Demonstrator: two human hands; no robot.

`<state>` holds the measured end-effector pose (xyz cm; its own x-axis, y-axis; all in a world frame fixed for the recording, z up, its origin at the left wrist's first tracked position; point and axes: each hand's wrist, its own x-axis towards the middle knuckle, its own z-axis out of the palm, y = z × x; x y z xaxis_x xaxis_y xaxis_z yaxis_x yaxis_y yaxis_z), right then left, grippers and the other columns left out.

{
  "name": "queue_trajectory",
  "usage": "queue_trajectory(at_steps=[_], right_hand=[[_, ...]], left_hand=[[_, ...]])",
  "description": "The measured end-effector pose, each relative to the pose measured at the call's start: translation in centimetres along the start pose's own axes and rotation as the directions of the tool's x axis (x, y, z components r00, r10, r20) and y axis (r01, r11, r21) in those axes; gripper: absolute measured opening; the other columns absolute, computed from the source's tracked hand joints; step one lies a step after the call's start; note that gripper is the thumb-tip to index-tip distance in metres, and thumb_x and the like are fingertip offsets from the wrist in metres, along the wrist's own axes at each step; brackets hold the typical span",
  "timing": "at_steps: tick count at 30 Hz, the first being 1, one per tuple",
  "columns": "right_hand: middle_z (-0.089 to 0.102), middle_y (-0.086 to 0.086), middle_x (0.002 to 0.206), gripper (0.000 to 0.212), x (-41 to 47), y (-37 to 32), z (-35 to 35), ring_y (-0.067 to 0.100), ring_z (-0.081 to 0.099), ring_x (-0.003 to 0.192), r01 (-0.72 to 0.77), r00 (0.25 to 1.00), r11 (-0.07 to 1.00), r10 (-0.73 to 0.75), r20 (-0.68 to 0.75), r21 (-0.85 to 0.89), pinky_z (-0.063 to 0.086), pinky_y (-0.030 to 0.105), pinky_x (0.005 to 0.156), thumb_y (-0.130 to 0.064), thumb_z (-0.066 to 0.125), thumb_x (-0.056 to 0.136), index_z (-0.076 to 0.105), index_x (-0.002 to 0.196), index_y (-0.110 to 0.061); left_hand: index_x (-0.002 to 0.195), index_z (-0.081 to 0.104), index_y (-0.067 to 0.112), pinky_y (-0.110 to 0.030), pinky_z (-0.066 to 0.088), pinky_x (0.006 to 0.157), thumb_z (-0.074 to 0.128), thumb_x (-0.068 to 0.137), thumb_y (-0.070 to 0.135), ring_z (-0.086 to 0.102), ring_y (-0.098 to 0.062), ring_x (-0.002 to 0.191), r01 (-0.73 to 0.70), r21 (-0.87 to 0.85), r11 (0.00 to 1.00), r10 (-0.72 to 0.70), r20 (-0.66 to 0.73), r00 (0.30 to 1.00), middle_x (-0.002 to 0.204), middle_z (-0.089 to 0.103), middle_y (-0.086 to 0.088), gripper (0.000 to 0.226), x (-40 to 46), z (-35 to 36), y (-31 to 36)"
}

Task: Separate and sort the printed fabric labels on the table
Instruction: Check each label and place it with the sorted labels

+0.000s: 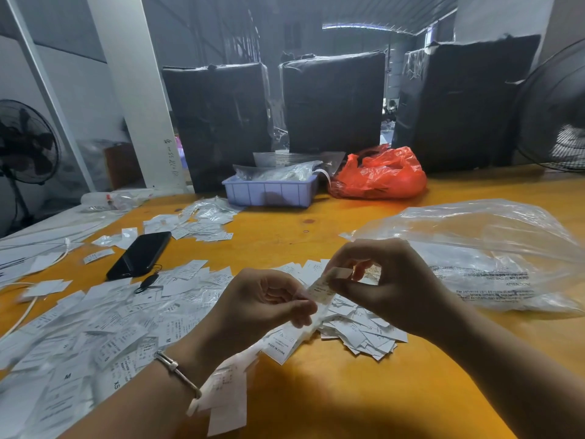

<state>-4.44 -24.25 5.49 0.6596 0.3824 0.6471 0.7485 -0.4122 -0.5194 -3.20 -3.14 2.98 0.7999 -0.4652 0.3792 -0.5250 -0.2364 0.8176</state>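
Both hands meet above the orange table. My left hand grips a strip of joined white printed labels that hangs down toward the table. My right hand pinches the top label of that strip between thumb and fingers. Under the hands lies a small pile of single white labels. A wide spread of loose labels with size letters covers the table to the left. Another small heap of labels lies farther back.
A black phone lies among the labels on the left. A clear plastic bag sits to the right. At the back stand a lilac tray, a red plastic bag and black wrapped bales. Fans flank the table.
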Motion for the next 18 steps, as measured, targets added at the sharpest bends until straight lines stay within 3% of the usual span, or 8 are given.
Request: queue_trajectory(at_steps=[5,9,13,18], right_hand=[[0.068,-0.01,0.071,0.009,-0.2,0.1,0.7,0.003,0.059,0.065,-0.046,0.998,0.998,0.047,0.043,-0.032,0.044,0.013,0.06,-0.005,0.077,0.077,0.075,0.082,-0.013],[0.065,-0.013,0.069,0.019,-0.3,0.1,1.1,0.005,0.058,0.064,-0.085,0.992,0.992,0.076,-0.099,-0.089,0.046,0.018,0.058,-0.005,0.078,0.073,0.073,0.087,-0.017],[0.069,-0.01,0.07,0.017,-0.3,0.0,0.8,0.008,0.06,0.064,-0.073,0.985,0.994,0.059,-0.163,-0.082,0.048,0.023,0.058,-0.001,0.076,0.073,0.075,0.08,-0.017],[0.068,-0.012,0.064,0.02,-0.5,-0.4,1.5,-0.001,0.059,0.06,-0.063,0.993,0.995,0.055,-0.102,-0.083,0.045,0.014,0.056,0.001,0.077,0.07,0.075,0.072,-0.019]], left_hand=[[0.083,0.074,0.003,-0.021,0.056,0.065,0.072,0.074,0.019,0.071,-0.019,0.067,0.014,-0.013,1.0,-0.014,-0.001,1.0,0.073,0.075,-0.007,0.018,0.0,0.2,0.1],[0.085,0.073,-0.001,-0.023,0.057,0.067,0.071,0.076,0.019,0.072,-0.025,0.071,0.034,-0.04,0.999,-0.034,-0.019,0.999,0.078,0.075,-0.01,0.022,0.1,0.2,0.0],[0.086,0.074,0.0,-0.023,0.057,0.067,0.07,0.076,0.021,0.073,-0.024,0.072,0.049,-0.038,0.998,-0.05,-0.026,0.998,0.081,0.076,-0.01,0.023,0.1,0.1,0.0],[0.083,0.074,0.0,-0.016,0.053,0.064,0.071,0.076,0.016,0.073,-0.014,0.071,0.048,-0.047,0.998,-0.05,-0.038,0.998,0.078,0.076,-0.006,0.018,0.1,0.3,-0.1]])
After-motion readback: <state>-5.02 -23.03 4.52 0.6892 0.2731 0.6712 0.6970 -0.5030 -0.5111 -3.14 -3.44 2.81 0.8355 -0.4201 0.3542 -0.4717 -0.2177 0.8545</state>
